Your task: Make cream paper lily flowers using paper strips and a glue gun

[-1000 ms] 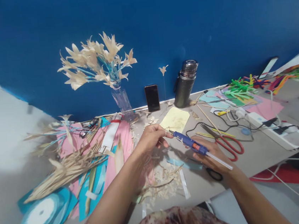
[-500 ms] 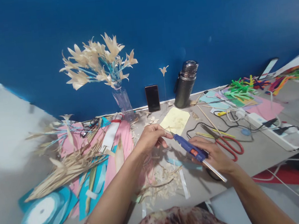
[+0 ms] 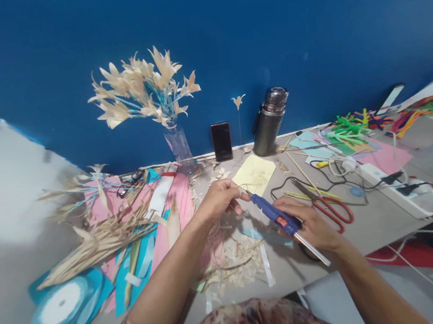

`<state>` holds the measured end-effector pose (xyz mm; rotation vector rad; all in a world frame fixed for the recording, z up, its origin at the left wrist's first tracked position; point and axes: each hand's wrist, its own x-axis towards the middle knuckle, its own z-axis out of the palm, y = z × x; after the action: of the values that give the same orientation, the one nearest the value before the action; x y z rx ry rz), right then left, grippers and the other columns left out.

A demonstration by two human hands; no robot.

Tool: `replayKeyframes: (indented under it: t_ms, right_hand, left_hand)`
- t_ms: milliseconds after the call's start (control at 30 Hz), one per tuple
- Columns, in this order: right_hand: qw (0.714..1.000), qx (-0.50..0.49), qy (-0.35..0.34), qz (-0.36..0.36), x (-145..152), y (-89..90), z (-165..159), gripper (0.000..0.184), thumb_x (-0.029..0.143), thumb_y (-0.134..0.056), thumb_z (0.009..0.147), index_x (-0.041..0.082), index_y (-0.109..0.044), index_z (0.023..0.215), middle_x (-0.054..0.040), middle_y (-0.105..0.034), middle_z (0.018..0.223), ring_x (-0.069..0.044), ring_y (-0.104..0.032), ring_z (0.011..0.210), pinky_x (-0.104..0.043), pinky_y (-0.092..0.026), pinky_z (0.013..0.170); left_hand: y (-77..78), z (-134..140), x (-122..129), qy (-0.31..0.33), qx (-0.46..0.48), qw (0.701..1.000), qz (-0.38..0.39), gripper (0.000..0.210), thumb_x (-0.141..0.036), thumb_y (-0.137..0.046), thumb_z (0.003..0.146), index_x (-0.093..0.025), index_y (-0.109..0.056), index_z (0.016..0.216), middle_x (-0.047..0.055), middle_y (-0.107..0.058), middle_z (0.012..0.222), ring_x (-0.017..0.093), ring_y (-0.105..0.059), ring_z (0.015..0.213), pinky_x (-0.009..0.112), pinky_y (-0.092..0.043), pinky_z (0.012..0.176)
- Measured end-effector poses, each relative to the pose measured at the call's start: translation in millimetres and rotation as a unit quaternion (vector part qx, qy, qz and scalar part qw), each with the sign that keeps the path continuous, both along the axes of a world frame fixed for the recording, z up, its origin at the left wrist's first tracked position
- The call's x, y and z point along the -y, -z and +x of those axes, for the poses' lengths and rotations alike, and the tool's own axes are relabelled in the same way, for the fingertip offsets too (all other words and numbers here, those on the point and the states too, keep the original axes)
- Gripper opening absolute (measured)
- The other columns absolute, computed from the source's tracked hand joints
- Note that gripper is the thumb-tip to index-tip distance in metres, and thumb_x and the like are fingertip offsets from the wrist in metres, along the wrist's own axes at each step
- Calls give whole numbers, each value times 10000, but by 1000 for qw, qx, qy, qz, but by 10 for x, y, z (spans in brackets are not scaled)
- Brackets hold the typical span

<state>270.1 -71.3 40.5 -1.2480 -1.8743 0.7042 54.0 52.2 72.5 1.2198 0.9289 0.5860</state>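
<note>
My right hand [image 3: 311, 223] is wrapped round a blue hot glue gun [image 3: 268, 210], its orange trigger or switch showing and a clear glue stick [image 3: 314, 249] poking out of the back. The gun's nozzle points up and left, right at the fingertips of my left hand [image 3: 223, 197]. Those fingers are pinched together. A thin pale strand shows by them, but what they hold is too small to make out. Just beyond lies a yellow sheet of paper [image 3: 255, 174] with bits on it. Pale dry scraps [image 3: 238, 263] are scattered below my hands.
Red-handled scissors [image 3: 332, 209] lie right of the gun, near a black cord and a white power strip [image 3: 393, 192]. Along the wall stand a vase [image 3: 178, 148] of dried-husk flowers, a phone [image 3: 221, 142] and a flask [image 3: 270, 123]. A ribbon spool [image 3: 61, 308] lies left.
The view has shifted very slightly. Both hands and the glue gun keep nearly the same place, with the nozzle still at my left fingertips.
</note>
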Motion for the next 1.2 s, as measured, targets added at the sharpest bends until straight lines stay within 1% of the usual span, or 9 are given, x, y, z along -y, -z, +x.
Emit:
replayKeyframes:
  t_ms: [67,133,233,333,500,733,800,933,1200]
  right_hand:
    - [1000,-9,-8,-8,3,10,22,74,270,-694,901,198,-705,898,-101,-669,1025,-239,-636,937,-307,-514,789]
    - [1000,-22,-13,-5,4,20,51,114,301,-720,886,197,-697,926,-101,-666,1032,-250,-636,961,-309,-514,797]
    - [999,-37,-13,11,3,38,89,206,369,-723,891,196,-688,996,-104,-662,1044,-254,-634,961,-321,-513,815]
    - [999,-34,-17,10,0,53,97,226,401,-711,904,196,-690,996,-107,-660,1043,-251,-632,948,-324,-512,813]
    - [999,-24,-24,-1,-1,59,75,206,395,-715,906,194,-696,948,-105,-660,1026,-247,-630,943,-314,-511,797]
    - [999,-24,-24,5,-3,66,111,228,400,-692,917,196,-689,1018,-110,-667,1058,-257,-635,973,-327,-514,826]
    - [999,-23,-23,-1,-4,73,115,221,398,-679,925,196,-691,1015,-112,-666,1060,-258,-635,978,-330,-517,829]
    - [1000,-19,-23,-2,0,95,110,239,406,-701,907,189,-695,1009,-113,-667,1041,-254,-642,949,-331,-526,819]
    - [1000,-13,-22,3,16,60,104,219,396,-703,909,195,-691,995,-111,-670,1047,-256,-648,954,-326,-523,812]
  left_hand:
    - [7,-1,1,3,-9,1000,2,104,-199,-644,648,-158,-550,629,90,-767,800,83,-601,396,171,-266,330]
    - [7,-1,8,2,-14,1000,-2,133,-204,-660,644,-165,-533,634,82,-760,809,89,-619,416,168,-264,331]
    - [0,0,20,3,-9,1000,-9,156,-210,-670,645,-175,-519,639,67,-738,752,108,-643,443,165,-277,335]
    - [7,1,17,8,-2,1000,-13,184,-234,-699,637,-175,-525,640,64,-723,690,117,-641,438,162,-269,328]
    - [46,0,-4,24,15,999,-30,106,-202,-648,630,-164,-549,635,75,-732,673,112,-612,392,165,-270,316]
    - [25,10,3,21,34,998,-42,159,-200,-694,598,-155,-543,617,107,-762,790,118,-629,397,168,-254,297]
    - [20,12,4,21,45,998,-48,131,-189,-679,597,-148,-556,616,111,-768,815,112,-620,387,170,-250,297]
    - [12,3,3,17,39,998,-47,62,-164,-645,611,-142,-589,626,83,-743,711,97,-574,352,172,-240,303]
    - [9,-1,7,22,21,999,-39,66,-165,-644,634,-155,-581,614,38,-681,575,96,-549,339,171,-231,309]
